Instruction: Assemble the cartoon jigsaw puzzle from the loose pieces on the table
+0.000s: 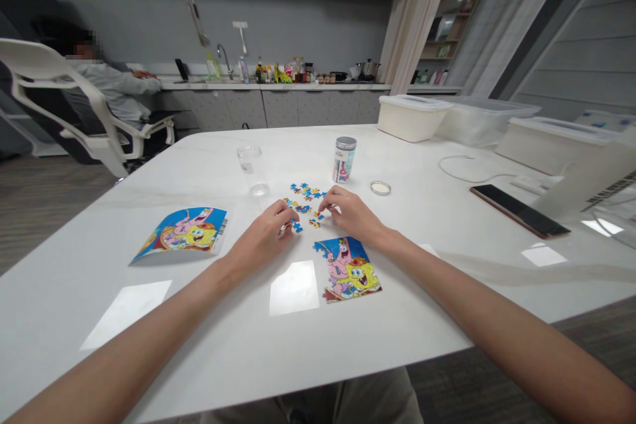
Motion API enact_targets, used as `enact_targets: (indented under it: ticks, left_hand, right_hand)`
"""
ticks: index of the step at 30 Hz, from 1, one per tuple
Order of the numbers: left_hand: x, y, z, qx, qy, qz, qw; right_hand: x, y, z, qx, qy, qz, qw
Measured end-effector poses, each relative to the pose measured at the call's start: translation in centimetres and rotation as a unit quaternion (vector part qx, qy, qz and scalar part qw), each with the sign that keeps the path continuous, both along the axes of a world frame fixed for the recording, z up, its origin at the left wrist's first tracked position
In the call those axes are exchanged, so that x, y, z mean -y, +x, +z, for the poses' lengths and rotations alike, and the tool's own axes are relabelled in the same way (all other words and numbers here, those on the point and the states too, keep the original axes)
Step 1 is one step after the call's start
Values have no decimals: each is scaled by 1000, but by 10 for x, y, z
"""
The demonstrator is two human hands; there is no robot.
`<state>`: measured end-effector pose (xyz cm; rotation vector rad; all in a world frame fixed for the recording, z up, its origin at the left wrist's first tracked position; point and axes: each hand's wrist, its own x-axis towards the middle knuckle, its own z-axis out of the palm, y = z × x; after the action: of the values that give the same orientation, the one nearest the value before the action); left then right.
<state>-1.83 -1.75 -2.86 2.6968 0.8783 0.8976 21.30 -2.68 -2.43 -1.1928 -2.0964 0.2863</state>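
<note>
Loose jigsaw puzzle pieces (pixel 301 209), mostly blue and yellow, lie in a small pile on the white table. My left hand (pixel 271 233) is at the pile's near left side, thumb and fingers closed on a blue puzzle piece (pixel 297 227). Across from it, my right hand (pixel 350 212) reaches in with bent fingers apart, the fingertips by a red-and-yellow piece (pixel 318 215). Closer to me lies a partly joined puzzle (pixel 350 268) with a pink and a yellow cartoon figure and an uneven left edge. A curled picture sheet (pixel 186 233) with the same scene rests at left.
Behind the pile stand a clear open jar (pixel 252 172) and a printed canister (pixel 344 160); a round lid (pixel 380 188) lies nearby. At right are a phone (pixel 519 211), a cable, a laptop and storage boxes (pixel 412 118). A person (pixel 116 89) sits at the far left.
</note>
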Motion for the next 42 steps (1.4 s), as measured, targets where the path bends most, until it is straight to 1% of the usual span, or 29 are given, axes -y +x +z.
enact_targets:
  ticks: [3, 5, 11, 15, 21, 25, 27, 30, 34, 42]
  left_hand:
    - [1, 1, 1, -1, 3, -1, 1000]
    - [2, 2, 1, -1, 3, 0, 1000]
    - [4, 3, 3, 1, 8, 5, 1000]
    - [4, 3, 4, -8, 21, 3, 1000]
    - [4, 4, 4, -16, 40, 9, 999]
    - [4, 3, 2, -13, 40, 21, 999]
    - [4, 3, 2, -11, 42, 18, 999]
    - [4, 3, 3, -7, 43, 5, 999]
    - [4, 4, 4, -10, 47, -9, 999]
    - [4, 3, 3, -33, 49, -11, 998]
  right_hand:
    - [2, -1, 3, -2, 14, 23, 1000]
    - [2, -1, 2, -3, 14, 36, 999]
    - [-1, -1, -6, 36, -22, 47, 998]
    - [-1, 0, -7, 52, -25, 54, 997]
    - [3, -2, -4, 59, 1, 64, 996]
    - [6, -6, 2, 65, 42, 109, 991]
    - [7, -8, 5, 74, 62, 137, 986]
    - [9, -10, 8, 91, 72, 164, 980]
    - [9, -11, 7, 105, 71, 161, 979]
    - [9, -12, 7, 111, 66, 161, 978]
